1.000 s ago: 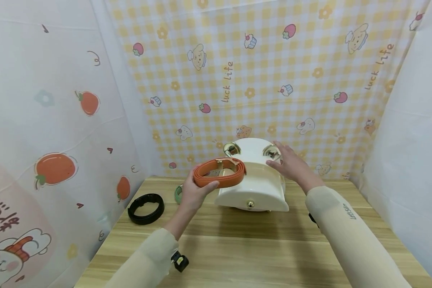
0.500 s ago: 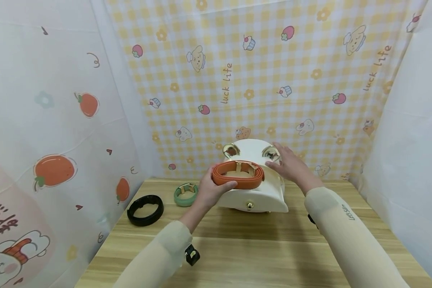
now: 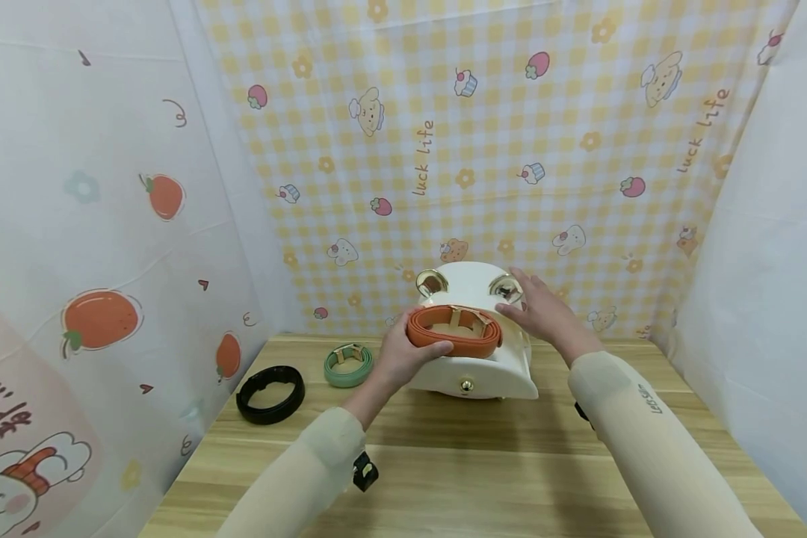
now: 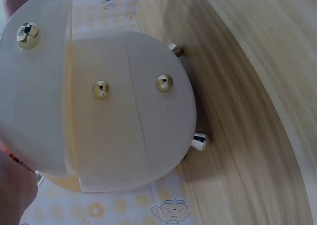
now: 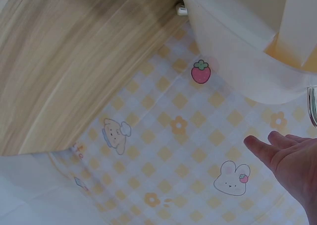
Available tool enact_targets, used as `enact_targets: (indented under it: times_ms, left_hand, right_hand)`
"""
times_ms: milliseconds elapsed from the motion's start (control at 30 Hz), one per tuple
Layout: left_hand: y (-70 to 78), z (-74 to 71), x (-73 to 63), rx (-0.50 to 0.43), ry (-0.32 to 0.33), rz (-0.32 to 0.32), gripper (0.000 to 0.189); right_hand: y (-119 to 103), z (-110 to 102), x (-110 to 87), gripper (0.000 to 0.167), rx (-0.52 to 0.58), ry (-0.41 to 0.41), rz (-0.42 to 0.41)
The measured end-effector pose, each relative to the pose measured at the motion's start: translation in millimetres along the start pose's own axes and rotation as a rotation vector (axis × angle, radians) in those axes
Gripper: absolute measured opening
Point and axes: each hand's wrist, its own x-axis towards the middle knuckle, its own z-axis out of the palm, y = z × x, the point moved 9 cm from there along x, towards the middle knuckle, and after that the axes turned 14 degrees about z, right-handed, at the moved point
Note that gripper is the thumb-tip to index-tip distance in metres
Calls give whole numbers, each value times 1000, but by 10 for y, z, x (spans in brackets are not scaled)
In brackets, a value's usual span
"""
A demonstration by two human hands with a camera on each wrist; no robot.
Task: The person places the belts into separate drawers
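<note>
Head view: the left hand [image 3: 401, 356] grips a coiled orange belt [image 3: 454, 345] at the white box [image 3: 474, 371], contact between them unclear. The right hand [image 3: 545, 312], fingers loosely extended, is close by a gold ring [image 3: 501, 288] on the box. Leftward, a green belt [image 3: 347, 379] and a black belt [image 3: 271, 414] lie coiled on the desk [image 3: 484, 478].

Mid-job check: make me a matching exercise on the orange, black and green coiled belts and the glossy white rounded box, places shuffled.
Things
1. Orange coiled belt
2. Black coiled belt
3. Green coiled belt
4. Glossy white rounded box

Places
A. On the wooden table, farthest left
B. Nearest the right hand
C. Held in the left hand
D. On the table, between black belt and box

Pairs: 1-C; 2-A; 3-D; 4-B
</note>
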Motion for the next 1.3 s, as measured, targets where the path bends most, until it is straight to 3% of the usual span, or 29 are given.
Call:
enact_targets:
  times_ms: [333, 633, 967, 1100, 1300]
  left_hand:
    - [-36, 120, 27, 8, -71, -23, 81]
    - [-16, 170, 73, 104, -171, -58, 85]
    - [-4, 240, 161, 111, -282, -15, 75]
    - [-3, 212, 192, 184, -300, 3, 76]
    - [-40, 135, 160, 304, -315, -43, 95]
  right_hand:
    - [10, -2, 8, 85, -4, 5, -5]
    - [30, -19, 6, 84, -2, 3, 2]
    - [47, -6, 23, 85, 1, 8, 4]
    - [41, 0, 27, 85, 2, 6, 6]
    - [21, -6, 18, 85, 6, 9, -8]
